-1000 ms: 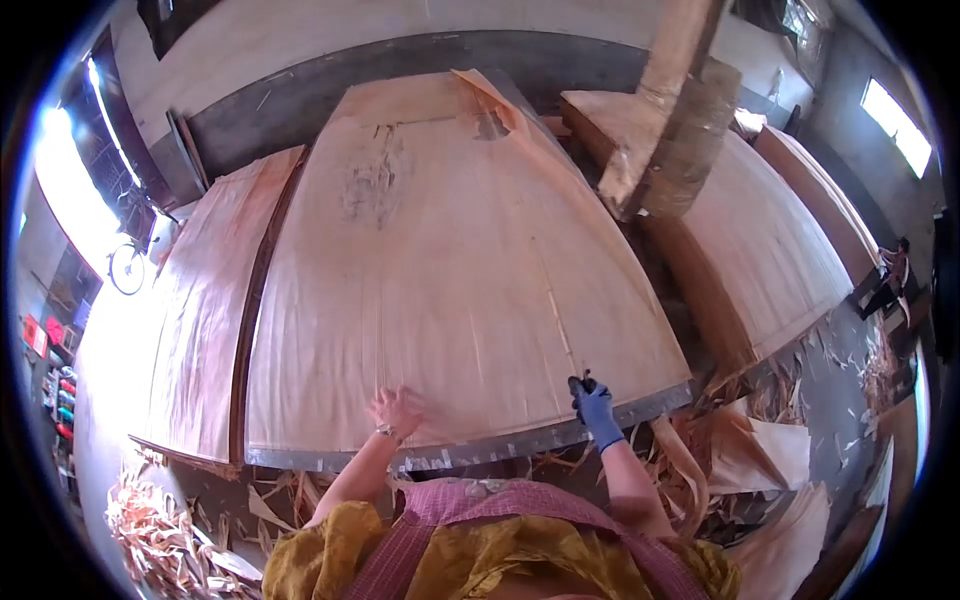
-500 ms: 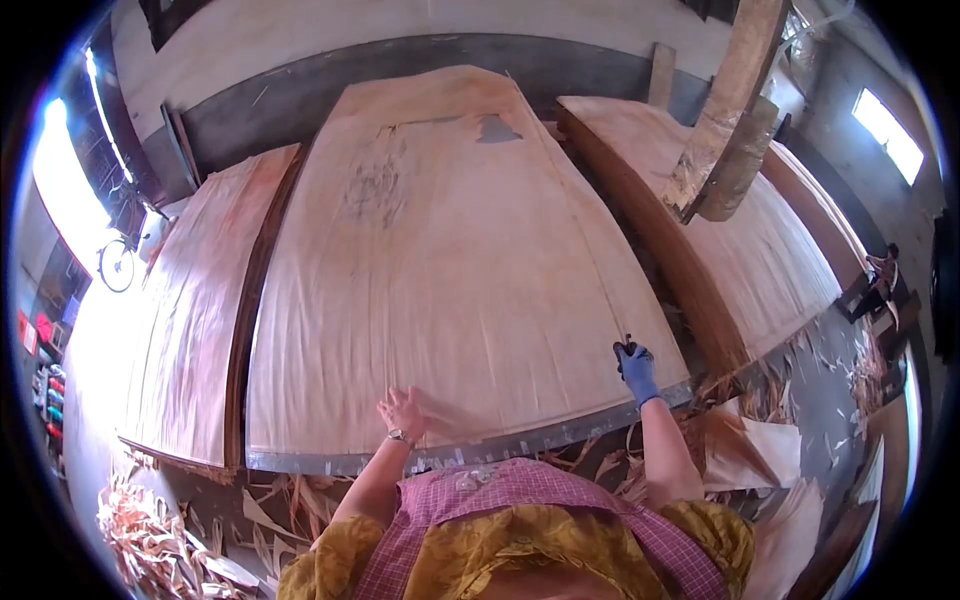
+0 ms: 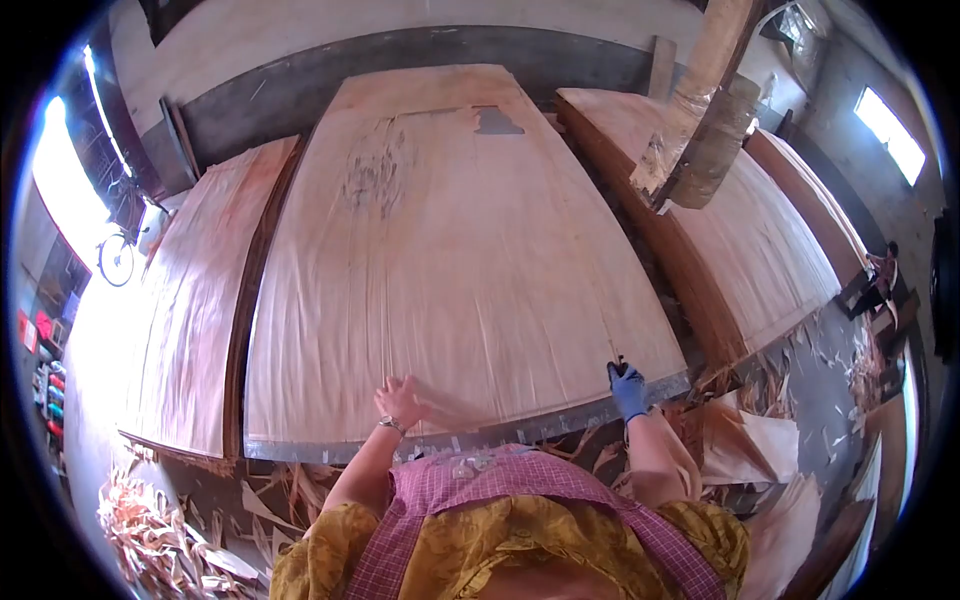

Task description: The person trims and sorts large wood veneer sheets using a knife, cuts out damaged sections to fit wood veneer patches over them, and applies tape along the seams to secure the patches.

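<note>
A large pale sheet of wood veneer lies on a grey-edged table in front of me. My left hand, bare with a watch at the wrist, rests with fingers spread on the sheet near its front edge. In a blue glove, my right hand is closed around a small dark tool at the sheet's front right part. The glove hides most of the tool, so its kind cannot be made out. A thin line or strip runs along the veneer beyond the tool. Farther back, the sheet has a dark rough patch and a grey gap.
Veneer stacks stand left and right. A wrapped post hangs over the right stack. Curled wood scraps litter the floor. At far right is another person; a bicycle stands at left.
My right hand has moved toward me and slightly left with the tool. My left hand stays at nearly the same place on the sheet, and the view has shifted slightly.
</note>
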A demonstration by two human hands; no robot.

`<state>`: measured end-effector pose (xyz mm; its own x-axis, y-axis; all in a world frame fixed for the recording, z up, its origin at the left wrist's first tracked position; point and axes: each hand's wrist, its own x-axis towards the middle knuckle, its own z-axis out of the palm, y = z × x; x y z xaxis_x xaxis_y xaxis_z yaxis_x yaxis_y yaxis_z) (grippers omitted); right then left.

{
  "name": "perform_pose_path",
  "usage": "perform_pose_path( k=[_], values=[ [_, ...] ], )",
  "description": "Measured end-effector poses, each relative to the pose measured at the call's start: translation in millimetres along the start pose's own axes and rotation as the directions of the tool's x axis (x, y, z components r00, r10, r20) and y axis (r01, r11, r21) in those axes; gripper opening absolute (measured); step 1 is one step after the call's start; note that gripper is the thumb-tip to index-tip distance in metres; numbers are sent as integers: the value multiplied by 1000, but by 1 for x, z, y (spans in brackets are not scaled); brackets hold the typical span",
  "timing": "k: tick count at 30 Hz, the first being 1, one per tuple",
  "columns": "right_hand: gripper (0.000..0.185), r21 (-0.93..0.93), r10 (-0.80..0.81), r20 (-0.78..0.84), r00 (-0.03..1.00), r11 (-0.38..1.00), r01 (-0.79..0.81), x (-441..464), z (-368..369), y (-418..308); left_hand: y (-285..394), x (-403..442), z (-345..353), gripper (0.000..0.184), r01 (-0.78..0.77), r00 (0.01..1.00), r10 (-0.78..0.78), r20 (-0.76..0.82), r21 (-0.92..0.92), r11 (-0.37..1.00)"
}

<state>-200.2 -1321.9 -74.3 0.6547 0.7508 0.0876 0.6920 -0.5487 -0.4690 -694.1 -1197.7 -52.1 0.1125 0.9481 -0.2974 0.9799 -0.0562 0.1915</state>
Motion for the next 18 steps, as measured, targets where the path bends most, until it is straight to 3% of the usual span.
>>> perform_pose_path(
  k=[2,5,8,11,13,16,18],
  values=[
    [50,-86,14,14,1000,996,-13,-21,7,-6,-10,-1,-6,83,5,1000,-3,19,-124,992],
    [52,-58,68,19,998,996,-67,-39,28,-5,-30,-11,4,83,47,980,-81,-180,-189,981],
    [51,-33,104,49,993,994,-102,-46,30,-12,-54,-27,8,81,135,956,-166,-240,-144,980],
    [53,-53,93,70,993,995,-89,-44,27,-18,-80,-45,2,77,330,893,-410,-187,-347,878],
    [55,-89,94,61,994,992,-88,-48,28,-21,-114,-47,16,66,404,798,-536,-274,-416,815],
    [56,-107,109,58,992,989,-103,-59,37,-32,-150,-47,27,52,598,416,-899,-139,-703,385],
    [59,-57,126,95,987,991,-121,-66,38,-38,-166,-53,26,50,415,375,-900,222,-908,-51]
  ],
)
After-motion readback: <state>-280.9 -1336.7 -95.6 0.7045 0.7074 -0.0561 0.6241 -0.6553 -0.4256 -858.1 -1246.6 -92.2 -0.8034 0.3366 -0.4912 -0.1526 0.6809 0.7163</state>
